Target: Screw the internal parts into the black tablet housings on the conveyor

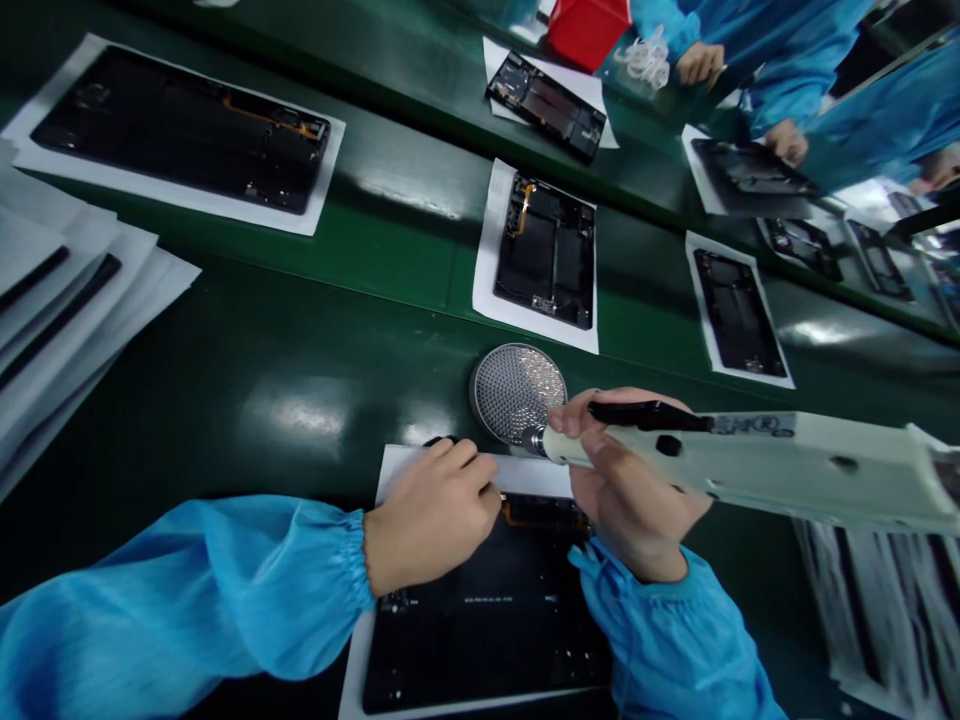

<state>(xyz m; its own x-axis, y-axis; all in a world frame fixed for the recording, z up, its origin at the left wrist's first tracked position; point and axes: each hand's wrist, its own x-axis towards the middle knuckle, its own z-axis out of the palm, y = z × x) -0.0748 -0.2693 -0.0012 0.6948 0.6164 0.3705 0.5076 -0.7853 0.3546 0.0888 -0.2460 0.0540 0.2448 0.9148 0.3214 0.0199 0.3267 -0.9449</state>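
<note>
My right hand [630, 480] is wrapped around a pale electric screwdriver [795, 465] with a black lever along its side. The screwdriver's metal nose is at the rim of a round, silver dish with a perforated face [517, 390]. In front of me an opened black tablet [487, 640] lies on a white sheet [397, 465], its inner parts and an orange flex strip showing. Over the tablet's upper left edge, my left hand [442, 510] has its fingers curled in. A small dark thing shows just beyond its knuckles; what the fingers hold, if anything, is hidden.
More opened tablets on white sheets lie along the green conveyor, such as one tablet [547, 250] ahead and another [187, 130] at left. White sheets [67, 290] are stacked at left. A red box [589, 30] and co-workers in blue sleeves [802, 60] are across the line.
</note>
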